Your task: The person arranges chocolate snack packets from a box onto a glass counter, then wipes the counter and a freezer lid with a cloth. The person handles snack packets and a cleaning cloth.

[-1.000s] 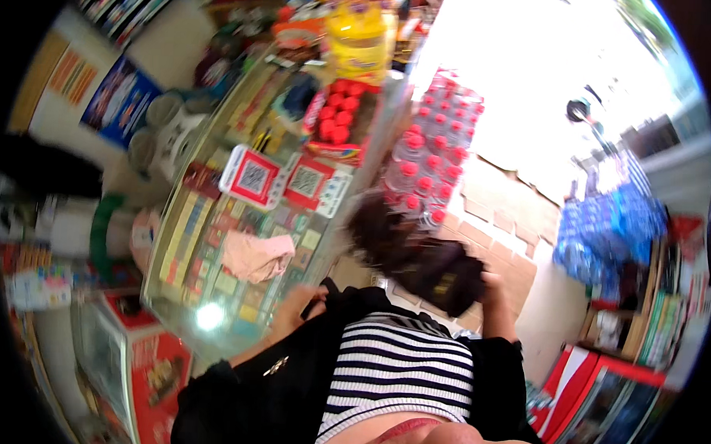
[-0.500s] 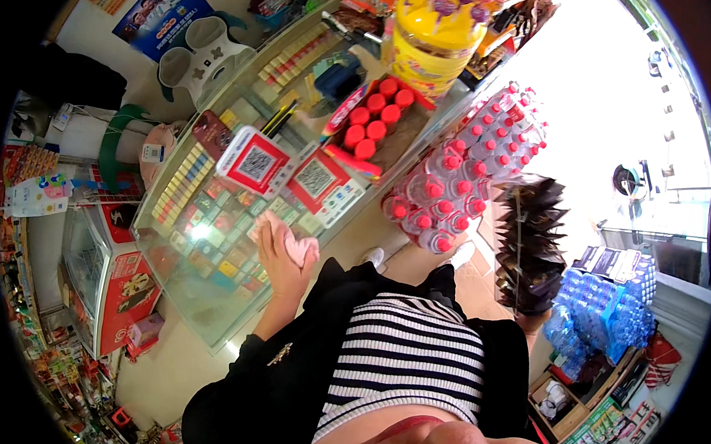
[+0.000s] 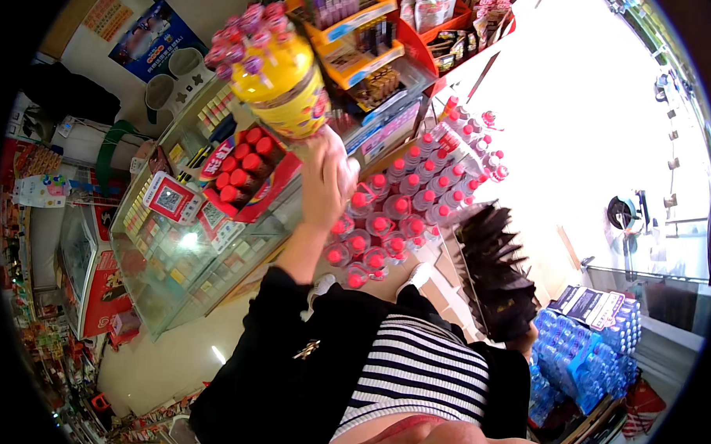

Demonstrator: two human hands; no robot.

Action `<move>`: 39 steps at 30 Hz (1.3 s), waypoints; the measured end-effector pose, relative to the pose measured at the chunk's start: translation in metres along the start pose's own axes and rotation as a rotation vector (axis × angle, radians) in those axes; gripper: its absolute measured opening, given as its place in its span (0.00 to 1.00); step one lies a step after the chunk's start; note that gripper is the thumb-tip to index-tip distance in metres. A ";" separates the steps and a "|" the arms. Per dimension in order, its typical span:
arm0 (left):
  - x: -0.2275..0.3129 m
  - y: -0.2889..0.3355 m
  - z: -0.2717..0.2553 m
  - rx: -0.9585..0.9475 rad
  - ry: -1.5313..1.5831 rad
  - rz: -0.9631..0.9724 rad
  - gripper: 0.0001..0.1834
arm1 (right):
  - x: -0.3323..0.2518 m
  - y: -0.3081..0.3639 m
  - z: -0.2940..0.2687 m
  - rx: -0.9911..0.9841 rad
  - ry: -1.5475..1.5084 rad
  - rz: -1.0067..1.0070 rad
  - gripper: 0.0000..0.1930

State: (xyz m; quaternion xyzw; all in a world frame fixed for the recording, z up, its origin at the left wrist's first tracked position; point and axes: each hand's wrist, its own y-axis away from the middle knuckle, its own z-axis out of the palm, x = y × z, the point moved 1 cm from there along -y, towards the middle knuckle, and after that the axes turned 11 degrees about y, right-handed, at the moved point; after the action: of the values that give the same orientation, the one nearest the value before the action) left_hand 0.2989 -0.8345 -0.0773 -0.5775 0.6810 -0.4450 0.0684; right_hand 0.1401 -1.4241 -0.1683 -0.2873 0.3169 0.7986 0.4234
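Observation:
My left hand (image 3: 326, 178) is stretched out over the glass counter (image 3: 173, 282), closed around a crumpled pale pink cloth (image 3: 343, 160). Just beyond it stands a yellow tub (image 3: 286, 86) with lollipops (image 3: 252, 38) stuck in its top. The hand is at the tub's lower edge; I cannot tell whether it touches. Low on the right, my right hand (image 3: 528, 339) grips the near end of a display box of dark packets (image 3: 494, 278), most of its fingers hidden. Left of the tub, a red carton of red-capped bottles (image 3: 244, 171) rests on the counter.
Clear bottles with red caps (image 3: 403, 200) stand packed together beside the counter. Shrink-wrapped blue bottles (image 3: 582, 359) are stacked at right. Two payment-code cards (image 3: 171, 198) lie on the glass. Yellow snack racks (image 3: 354, 50) rise beyond the tub, and a red freezer (image 3: 106, 291) stands at left.
My left hand has moved forward and right with the cloth, from above the counter's near part to the yellow tub. The view has shifted right; my right hand still holds the display box.

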 end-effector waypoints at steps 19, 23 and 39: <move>0.037 -0.200 0.204 -0.017 -0.236 0.057 0.33 | -0.100 -0.024 -0.121 0.326 1.235 0.016 0.25; -0.051 -0.273 0.267 -0.428 -0.789 -0.473 0.39 | -0.107 -0.047 -0.139 0.396 0.830 -0.051 0.20; -0.036 -0.207 0.303 -0.204 -0.525 -0.452 0.33 | -0.190 -0.224 -0.111 0.284 0.797 -0.123 0.18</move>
State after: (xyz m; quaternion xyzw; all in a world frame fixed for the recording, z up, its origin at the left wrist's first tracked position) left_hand 0.6451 -0.9506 -0.1308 -0.8119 0.5364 -0.2149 0.0829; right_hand 0.4437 -1.5021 -0.1594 -0.5309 0.5448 0.5467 0.3499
